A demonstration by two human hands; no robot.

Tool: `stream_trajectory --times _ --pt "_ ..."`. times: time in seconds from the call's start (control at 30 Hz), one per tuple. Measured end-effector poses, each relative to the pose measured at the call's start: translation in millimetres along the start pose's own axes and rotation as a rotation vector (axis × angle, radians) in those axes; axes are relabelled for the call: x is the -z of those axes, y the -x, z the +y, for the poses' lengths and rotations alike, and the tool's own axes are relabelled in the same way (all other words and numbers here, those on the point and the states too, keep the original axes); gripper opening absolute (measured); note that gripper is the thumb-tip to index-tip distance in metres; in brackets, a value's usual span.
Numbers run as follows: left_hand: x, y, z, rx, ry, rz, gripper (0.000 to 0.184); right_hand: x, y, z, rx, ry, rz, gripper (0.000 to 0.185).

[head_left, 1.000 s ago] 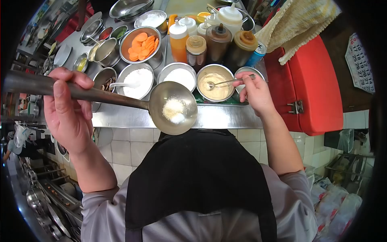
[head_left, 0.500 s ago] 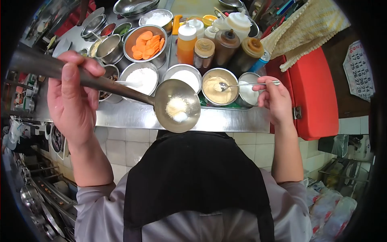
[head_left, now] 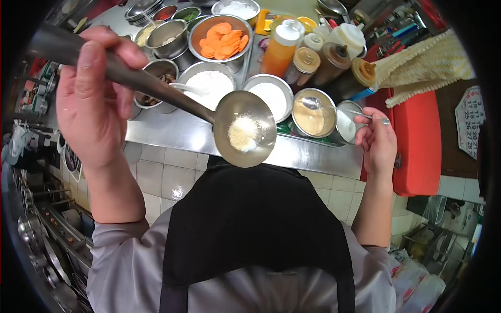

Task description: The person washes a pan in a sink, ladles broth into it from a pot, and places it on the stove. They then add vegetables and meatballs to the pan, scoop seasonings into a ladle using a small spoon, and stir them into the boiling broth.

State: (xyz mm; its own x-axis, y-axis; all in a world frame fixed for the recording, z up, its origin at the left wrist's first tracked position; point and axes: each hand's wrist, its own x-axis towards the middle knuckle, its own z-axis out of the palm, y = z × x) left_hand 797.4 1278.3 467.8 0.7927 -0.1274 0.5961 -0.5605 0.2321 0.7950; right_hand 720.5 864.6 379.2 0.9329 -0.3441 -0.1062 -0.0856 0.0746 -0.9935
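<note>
My left hand (head_left: 99, 94) is closed around the long dark handle of a ladle (head_left: 263, 107). Its round bowl hangs level over the counter's front edge, holding a small heap of white and pale yellow powder (head_left: 243, 133). Between the fingertips of my right hand (head_left: 378, 138) is the handle end of a metal spoon (head_left: 344, 111). The spoon's head is over a steel bowl of beige powder (head_left: 312, 119); whether it touches the powder I cannot tell. To the left stands a bowl of white powder (head_left: 269, 99), and to the right a tin of white grains (head_left: 345, 127).
Behind are a bowl of sliced carrots (head_left: 222, 41), a bowl of white powder with a white spoon (head_left: 211, 83), an orange squeeze bottle (head_left: 279, 49) and several sauce bottles. A yellow towel (head_left: 428, 65) drapes over a red box (head_left: 417, 146) on the right. The steel counter edge (head_left: 172, 138) runs below.
The view has shifted, so the counter items sit further right. The spoon's head has turned over and sits nearer the bowl's back rim. The ladle stays level in my left hand.
</note>
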Motion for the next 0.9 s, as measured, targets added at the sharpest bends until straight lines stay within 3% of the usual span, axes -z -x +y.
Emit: stream_trajectory --times 0.1,0.17,0.23,0.27,0.33,0.37,0.43,0.53,0.6,0.9 --pt "24.5 3.7 22.2 0.011 -0.025 -0.017 0.032 -3.6 -1.8 16.2 -0.086 0.317 -0.127 0.031" --pt "54.0 11.8 40.3 0.073 0.04 0.033 0.035 11.2 -3.1 26.5 0.135 0.597 -0.041 0.037" --pt "81.2 28.0 66.4 0.075 -0.114 0.205 0.036 37.1 -6.1 26.4 0.349 0.787 0.094 0.04" --pt "89.0 37.0 79.8 0.085 -0.165 0.243 0.033 37.5 1.6 6.3 0.237 0.698 0.129 0.038" --pt "109.3 52.8 113.8 0.155 -0.21 0.212 0.029 61.9 -0.7 -4.5 0.268 0.655 0.144 0.036" --pt "113.9 69.6 113.9 -0.072 -0.66 0.354 0.025 65.6 -0.3 -13.9 0.267 0.642 0.145 0.035" --pt "135.1 90.1 149.9 0.129 -0.574 0.534 0.036 75.7 -9.2 -18.2 0.277 0.54 0.041 0.033" --pt "150.1 131.5 168.4 0.002 -1.236 0.517 0.026 69.0 -11.4 -18.2 0.262 0.421 -0.102 0.034" --pt "137.3 139.7 178.3 0.208 -1.027 0.965 0.023 65.5 -11.7 -16.7 0.262 0.351 -0.202 0.035" --pt "287.4 261.9 141.1 0.305 -0.954 1.171 0.017 -6.2 -13.6 -53.3 0.271 0.23 -0.638 0.044"
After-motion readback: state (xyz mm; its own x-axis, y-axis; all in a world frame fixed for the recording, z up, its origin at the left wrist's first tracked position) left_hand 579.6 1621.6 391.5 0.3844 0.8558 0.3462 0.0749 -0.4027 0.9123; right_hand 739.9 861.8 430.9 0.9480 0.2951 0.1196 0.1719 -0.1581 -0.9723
